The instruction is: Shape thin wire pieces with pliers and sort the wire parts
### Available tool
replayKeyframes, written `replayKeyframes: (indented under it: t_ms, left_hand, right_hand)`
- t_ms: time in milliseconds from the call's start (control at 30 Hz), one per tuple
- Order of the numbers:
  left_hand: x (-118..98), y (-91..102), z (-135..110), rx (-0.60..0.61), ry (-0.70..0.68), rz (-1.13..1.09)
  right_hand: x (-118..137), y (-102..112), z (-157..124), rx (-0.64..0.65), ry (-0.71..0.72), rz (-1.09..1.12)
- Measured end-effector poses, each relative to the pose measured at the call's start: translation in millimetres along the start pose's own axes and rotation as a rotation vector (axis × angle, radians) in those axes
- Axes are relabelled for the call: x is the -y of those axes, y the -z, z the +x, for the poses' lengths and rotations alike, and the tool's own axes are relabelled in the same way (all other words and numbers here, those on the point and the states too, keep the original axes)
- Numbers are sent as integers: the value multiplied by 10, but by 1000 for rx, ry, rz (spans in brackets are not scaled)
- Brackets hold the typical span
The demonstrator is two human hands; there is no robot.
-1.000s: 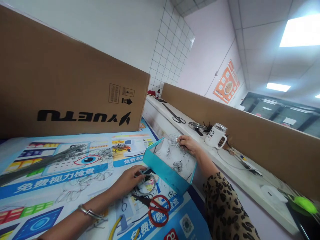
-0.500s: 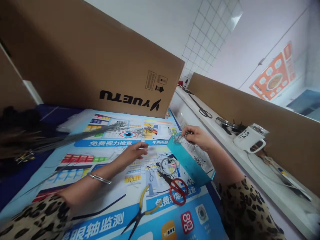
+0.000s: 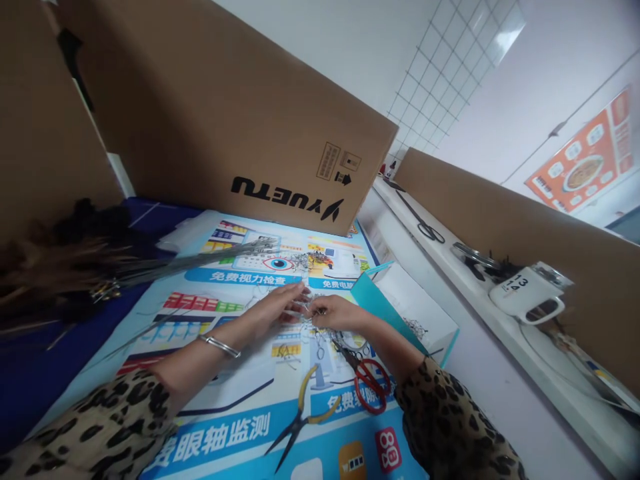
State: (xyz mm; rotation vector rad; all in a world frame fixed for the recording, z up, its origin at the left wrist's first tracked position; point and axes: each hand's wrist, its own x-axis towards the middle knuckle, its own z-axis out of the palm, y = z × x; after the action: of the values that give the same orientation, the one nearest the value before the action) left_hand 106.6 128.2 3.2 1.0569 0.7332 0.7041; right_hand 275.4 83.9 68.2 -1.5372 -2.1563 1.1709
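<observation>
My right hand (image 3: pixel 337 313) is closed, its fingers pinching a small tangle of thin dark wire pieces (image 3: pixel 316 320). My left hand (image 3: pixel 283 308), with a silver bangle at its wrist, is just left of it, fingers stretched out and slightly apart; whether they touch the wire cannot be made out. Right of my right hand stands a teal box (image 3: pixel 383 303) with a white inside and some dark wire pieces (image 3: pixel 415 327) in it. Red-handled scissors (image 3: pixel 371 383) lie below my right forearm. Yellow-handled pliers (image 3: pixel 300 417) rest nearer to me.
A printed poster sheet (image 3: pixel 220 393) covers the table. Thin wire stems (image 3: pixel 200 263) and dark fluffy material (image 3: pixel 65 247) lie at left. A large cardboard box (image 3: pixel 225 120) stands behind. On the ledge at right are black scissors (image 3: pixel 427 230) and a white mug (image 3: pixel 520 300).
My right hand has come out of the teal box and moved left with wire pieces to my left hand. My view has shifted a little to the left.
</observation>
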Motion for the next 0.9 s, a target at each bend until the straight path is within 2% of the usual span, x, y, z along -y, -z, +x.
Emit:
replayKeyframes:
  t_ms: [100,167,267,433,600,767,900]
  left_hand:
    - [-33,7,-17,37,5,46]
    - [-58,13,-20,12,-7,80]
    - [-96,18,-28,2,-14,105]
    - [-129,-4,-61,51,-3,83]
    - [-214,-85,-145,107,-12,102]
    - [-400,-226,-211,185,-60,211]
    - [-570,-331,-184,209,-135,284]
  right_hand:
    - [-29,27,-56,103,-37,113]
    - [-18,86,-103,99,-50,166]
    - [-1,177,-158,43,-88,200]
    - [-44,256,-224,-21,-177,250]
    - [-71,316,-352,-132,-144,184]
    - [30,388,-528,-289,-83,148]
    - [109,443,-630,-366,-58,200]
